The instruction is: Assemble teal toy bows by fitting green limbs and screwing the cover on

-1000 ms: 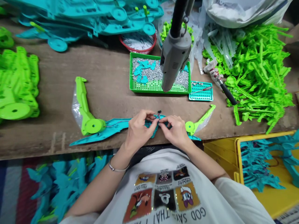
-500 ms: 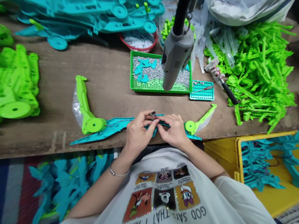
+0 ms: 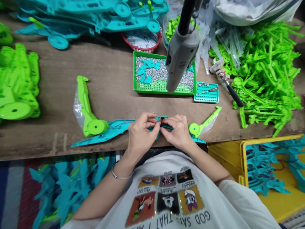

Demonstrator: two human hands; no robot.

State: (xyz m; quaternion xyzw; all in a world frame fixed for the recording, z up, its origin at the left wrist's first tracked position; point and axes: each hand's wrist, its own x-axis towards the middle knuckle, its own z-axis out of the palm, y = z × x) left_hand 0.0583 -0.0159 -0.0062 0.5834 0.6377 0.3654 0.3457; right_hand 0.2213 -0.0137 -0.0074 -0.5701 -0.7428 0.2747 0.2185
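Observation:
A long teal plastic part (image 3: 119, 127) lies along the table's front edge, with a thin wire on its left half. A green arm with a round hub (image 3: 96, 127) is on its left end, and a smaller green arm (image 3: 194, 129) is on its right end. Over its middle, my left hand (image 3: 144, 130) and my right hand (image 3: 175, 130) meet with fingers pinched round a small black piece (image 3: 162, 118) with red wires. Which fingertips grip the wires is too small to tell.
A green basket of screws (image 3: 164, 93) stands behind my hands under a hanging grey tool (image 3: 182, 57). To its right are a teal tray (image 3: 206, 98), a black-handled tool (image 3: 234, 95) and a green heap (image 3: 264, 73). Teal parts (image 3: 95, 19) lie at the back, green ones (image 3: 19, 82) at left.
The small black piece has moved from above my left fingertips down and right, onto the middle of the teal part. My fingers have shifted slightly; both hands remain in nearly the same place.

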